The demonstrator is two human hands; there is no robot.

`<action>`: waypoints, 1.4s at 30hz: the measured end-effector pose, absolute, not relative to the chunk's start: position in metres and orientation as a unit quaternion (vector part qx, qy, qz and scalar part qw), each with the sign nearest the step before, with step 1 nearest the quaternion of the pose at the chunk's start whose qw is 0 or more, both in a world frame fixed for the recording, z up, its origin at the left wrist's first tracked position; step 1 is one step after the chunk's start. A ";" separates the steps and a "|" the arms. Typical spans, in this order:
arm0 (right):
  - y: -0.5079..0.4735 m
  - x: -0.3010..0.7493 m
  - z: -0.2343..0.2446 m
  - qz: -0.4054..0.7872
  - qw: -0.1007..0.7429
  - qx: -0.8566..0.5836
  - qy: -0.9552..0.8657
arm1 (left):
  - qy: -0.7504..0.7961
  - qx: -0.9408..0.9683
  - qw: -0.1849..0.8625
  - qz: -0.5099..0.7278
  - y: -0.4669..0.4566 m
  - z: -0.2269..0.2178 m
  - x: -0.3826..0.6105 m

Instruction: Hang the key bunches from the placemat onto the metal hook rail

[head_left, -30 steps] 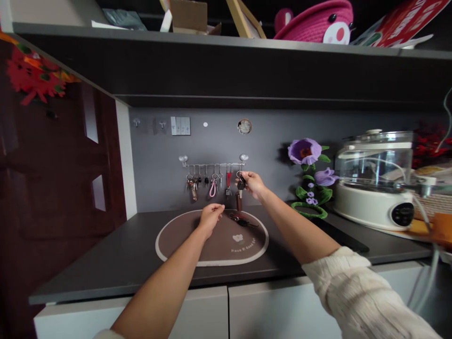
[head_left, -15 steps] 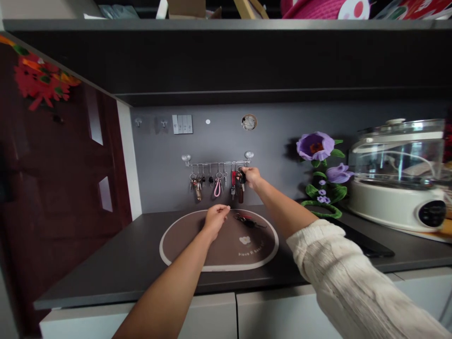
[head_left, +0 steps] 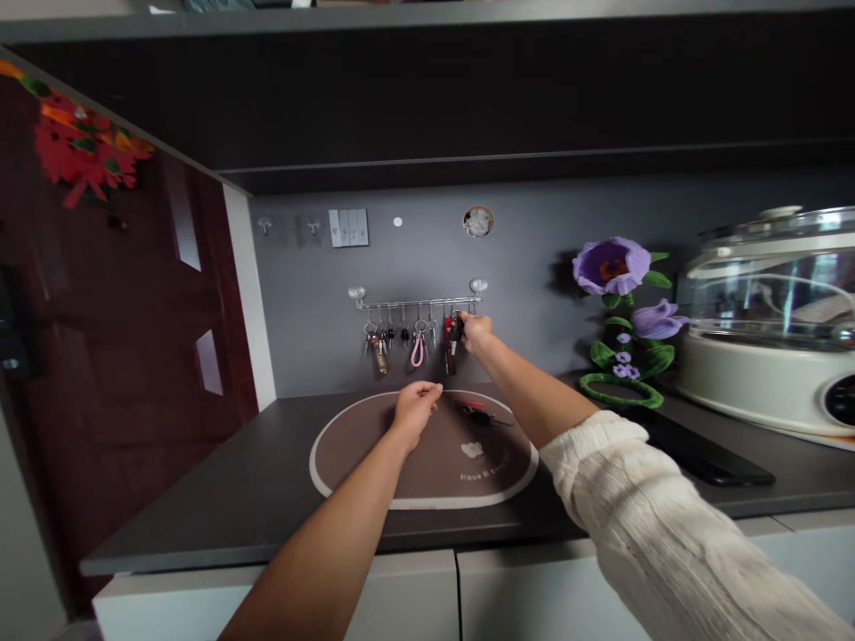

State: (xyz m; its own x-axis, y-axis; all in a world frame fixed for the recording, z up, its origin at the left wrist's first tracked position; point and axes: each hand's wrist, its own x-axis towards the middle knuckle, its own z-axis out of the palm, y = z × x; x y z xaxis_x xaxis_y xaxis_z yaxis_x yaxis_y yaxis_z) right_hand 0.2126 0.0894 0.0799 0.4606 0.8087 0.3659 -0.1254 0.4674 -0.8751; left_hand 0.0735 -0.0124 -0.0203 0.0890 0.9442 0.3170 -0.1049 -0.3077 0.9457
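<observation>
My right hand (head_left: 476, 331) is closed on a bunch of keys (head_left: 456, 326) at the right end of a clear hook rail (head_left: 420, 304) on the wall. A red piece and a brown fob hang just beside that bunch; whether its ring sits on a hook I cannot tell. Several other keys hang leftward along the rail, among them a pink loop (head_left: 418, 349). Lower down, my left hand (head_left: 415, 411) hovers over a brown oval mat (head_left: 374, 458), thumb and fingers pressed together, with nothing visible in them. Another set of keys (head_left: 482, 415) with a red part lies on the mat.
A dark shelf (head_left: 427, 98) overhangs the counter (head_left: 200, 507). To the right stand a purple artificial flower (head_left: 612, 267), a cream appliance with a clear top (head_left: 754, 369) and a flat black object (head_left: 708, 450). A dark red door (head_left: 153, 356) is at left.
The view has tilted down and shifted slightly, moving the scene in the picture. My right hand stays at the keys on the rail's right end; my left hand stays over the mat.
</observation>
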 end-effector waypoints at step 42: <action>-0.012 0.221 0.028 0.286 0.633 -0.477 -0.539 | 0.385 0.634 0.391 0.544 -0.007 -0.024 0.069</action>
